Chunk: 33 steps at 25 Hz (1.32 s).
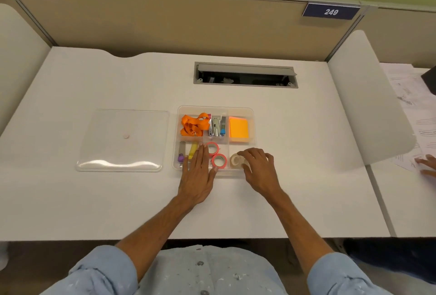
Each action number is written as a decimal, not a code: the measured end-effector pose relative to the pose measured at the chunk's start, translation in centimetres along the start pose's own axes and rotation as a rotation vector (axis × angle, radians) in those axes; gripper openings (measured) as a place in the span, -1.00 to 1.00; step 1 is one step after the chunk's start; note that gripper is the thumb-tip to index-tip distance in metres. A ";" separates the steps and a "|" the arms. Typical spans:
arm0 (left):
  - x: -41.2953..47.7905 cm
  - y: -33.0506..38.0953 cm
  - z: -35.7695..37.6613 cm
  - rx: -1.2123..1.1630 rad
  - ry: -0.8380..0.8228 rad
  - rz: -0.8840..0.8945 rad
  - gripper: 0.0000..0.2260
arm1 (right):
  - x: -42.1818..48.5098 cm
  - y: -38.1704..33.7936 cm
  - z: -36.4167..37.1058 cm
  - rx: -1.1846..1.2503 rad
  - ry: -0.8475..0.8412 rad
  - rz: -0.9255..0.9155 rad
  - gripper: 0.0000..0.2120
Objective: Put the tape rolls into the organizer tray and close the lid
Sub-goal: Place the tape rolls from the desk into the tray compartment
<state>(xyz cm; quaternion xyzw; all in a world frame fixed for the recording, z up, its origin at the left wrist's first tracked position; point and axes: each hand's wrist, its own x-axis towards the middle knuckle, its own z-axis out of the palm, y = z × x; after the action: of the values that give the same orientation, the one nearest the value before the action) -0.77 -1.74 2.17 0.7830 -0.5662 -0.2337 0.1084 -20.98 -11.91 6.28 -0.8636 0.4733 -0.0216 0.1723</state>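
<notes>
Head view: your left hand [197, 172] lies flat, fingers together, over the tray's [215, 109] near edge at 7 o'clock, beside two pink tape rolls [219, 160] in the near middle compartment. Your right hand [259, 172] curls loosely around the clear tape roll [236, 160] at 5 o'clock. The lid [122, 140] lies at 9 o'clock.
</notes>
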 end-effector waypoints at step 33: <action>1.7 0.4 1.7 0.073 0.028 -0.020 -0.35 | 4.8 0.1 2.5 -0.072 0.060 0.149 -0.62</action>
<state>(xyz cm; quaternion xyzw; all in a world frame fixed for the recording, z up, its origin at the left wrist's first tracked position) -1.51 -3.30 0.44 0.7954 -0.5648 -0.2027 0.0852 -17.86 -15.25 3.30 -0.8306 0.5416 -0.0176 0.1282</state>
